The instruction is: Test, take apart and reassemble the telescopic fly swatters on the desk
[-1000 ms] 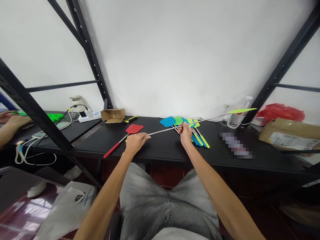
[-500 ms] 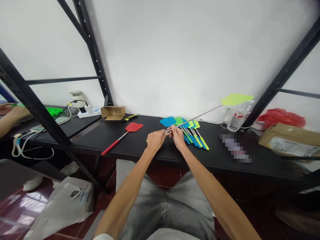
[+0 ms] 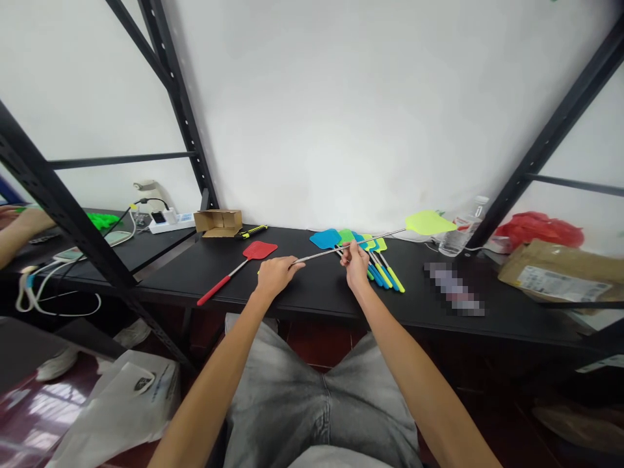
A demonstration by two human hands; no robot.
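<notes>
Both hands hold a yellow-green fly swatter (image 3: 429, 223) above the black table, its long metal rod slanting up to the right. My left hand (image 3: 275, 274) is closed round the handle end, which it mostly hides. Farther along, my right hand (image 3: 356, 264) pinches the thin metal rod. Behind and below my right hand lies a fanned row of several fly swatters, with a blue swatter head (image 3: 325, 239) at its left and blue and yellow grips at the right. A red fly swatter (image 3: 260, 249) rests on the table to the left of my left hand.
An open cardboard box (image 3: 218, 224) and a yellow-black utility knife (image 3: 254, 232) stand near the wall. Rightward are a water bottle (image 3: 453, 244), a pixelated item (image 3: 453, 289), a parcel (image 3: 565, 273) and a red bag (image 3: 541, 229). Another person's arm (image 3: 24, 234) shows at far left.
My hands have moved apart along the rod, my left hand going left and my right hand slightly right. The swatter now lies flatter, its head lower and farther left.
</notes>
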